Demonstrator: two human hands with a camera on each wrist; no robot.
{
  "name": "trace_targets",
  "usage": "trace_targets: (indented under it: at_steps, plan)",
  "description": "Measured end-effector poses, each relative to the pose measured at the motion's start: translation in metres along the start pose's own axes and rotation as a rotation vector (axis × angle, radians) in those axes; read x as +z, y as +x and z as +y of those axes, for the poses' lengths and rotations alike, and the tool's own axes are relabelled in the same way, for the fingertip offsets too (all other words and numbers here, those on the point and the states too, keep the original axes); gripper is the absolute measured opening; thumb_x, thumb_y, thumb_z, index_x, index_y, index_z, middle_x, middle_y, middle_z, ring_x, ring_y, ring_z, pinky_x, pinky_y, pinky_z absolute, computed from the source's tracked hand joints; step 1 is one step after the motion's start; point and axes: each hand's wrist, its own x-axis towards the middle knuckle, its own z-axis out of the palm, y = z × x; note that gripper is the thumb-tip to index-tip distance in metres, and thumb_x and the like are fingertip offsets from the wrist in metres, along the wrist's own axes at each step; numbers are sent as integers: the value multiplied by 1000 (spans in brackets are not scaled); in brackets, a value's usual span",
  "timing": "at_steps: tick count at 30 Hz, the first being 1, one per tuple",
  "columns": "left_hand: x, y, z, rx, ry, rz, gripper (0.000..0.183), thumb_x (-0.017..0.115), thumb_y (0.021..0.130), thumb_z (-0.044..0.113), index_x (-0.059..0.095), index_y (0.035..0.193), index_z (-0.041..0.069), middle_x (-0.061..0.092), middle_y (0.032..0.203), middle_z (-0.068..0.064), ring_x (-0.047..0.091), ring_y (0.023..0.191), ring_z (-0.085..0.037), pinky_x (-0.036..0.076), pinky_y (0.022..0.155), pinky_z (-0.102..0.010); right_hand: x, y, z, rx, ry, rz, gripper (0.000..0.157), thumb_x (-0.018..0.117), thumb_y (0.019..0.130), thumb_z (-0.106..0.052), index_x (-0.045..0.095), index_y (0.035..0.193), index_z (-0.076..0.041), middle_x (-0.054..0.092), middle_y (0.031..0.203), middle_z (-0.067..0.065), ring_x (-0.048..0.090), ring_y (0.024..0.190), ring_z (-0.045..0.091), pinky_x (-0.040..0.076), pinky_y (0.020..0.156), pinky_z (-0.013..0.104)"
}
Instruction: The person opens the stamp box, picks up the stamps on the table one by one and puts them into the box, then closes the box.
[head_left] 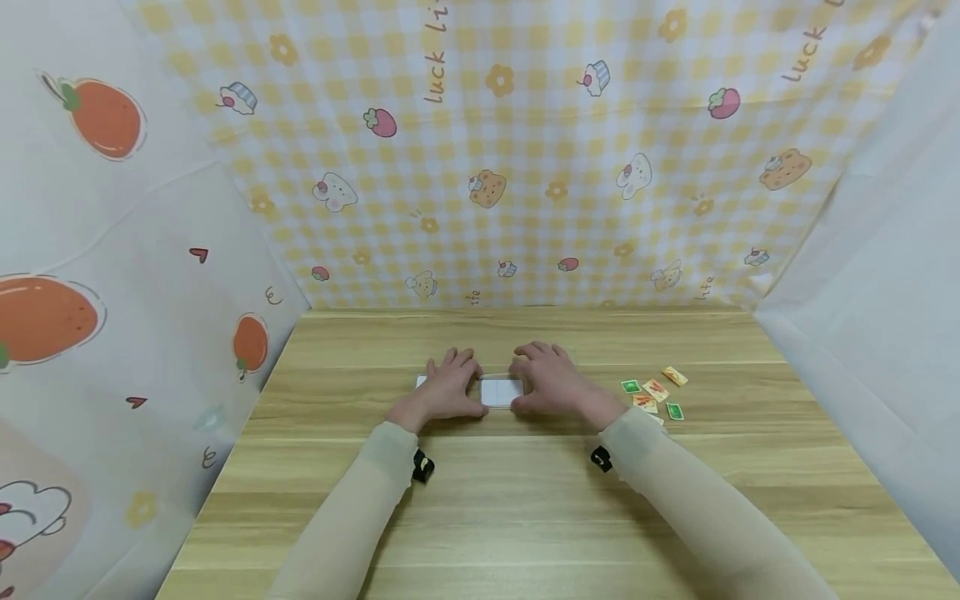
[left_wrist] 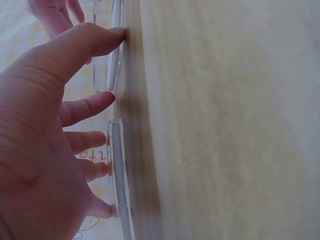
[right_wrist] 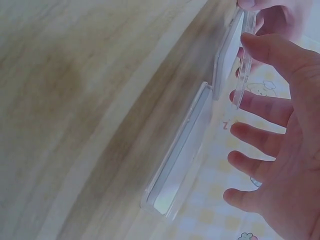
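Observation:
In the head view, a shallow clear plastic case with a white inside lies between both hands. My left hand grips its left end between thumb and forefinger. The right hand pinches the other end; in the right wrist view its thumb and forefinger meet a clear cover raised above the white part. Beneath the left hand's other fingers is a second flat case, mostly covered in the head view. Another flat case lies below the right hand's spread fingers.
Several small printed cards lie scattered right of the right hand, among them a green card and an orange card. The wooden table meets a checked cloth at the back. White cloths hang at both sides.

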Motion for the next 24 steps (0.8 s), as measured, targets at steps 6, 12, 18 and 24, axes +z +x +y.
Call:
trace_targets:
  at_steps: [6,12,18,24]
  plan:
    - [-1,-1,-2,8,11,7,57,69,66,58,54,108,24,22,147,-9,10,134,-39,6,93,-71,-3,-1,4,36,5,5,57,73,69,-50,61,116,-20,40,136,9,27,127,28,19,98,60]
    - [-2,-4,-3,11,2,8,55,69,68,58,55,109,24,20,148,-10,8,134,-39,4,94,-70,-8,2,11,39,-24,25,58,71,70,-51,61,118,-20,39,137,8,28,127,28,21,98,60]
    - [-3,-5,-4,17,2,1,57,68,69,58,55,111,23,20,148,-11,7,134,-40,3,93,-71,-14,5,17,21,-34,44,59,68,72,-54,60,119,-19,39,137,9,29,126,32,24,95,61]
    - [-3,-6,3,17,-18,5,56,70,70,54,56,113,21,22,147,-11,12,133,-41,6,93,-71,-16,10,24,41,-29,35,59,69,71,-53,60,119,-19,39,137,12,31,125,32,24,95,60]
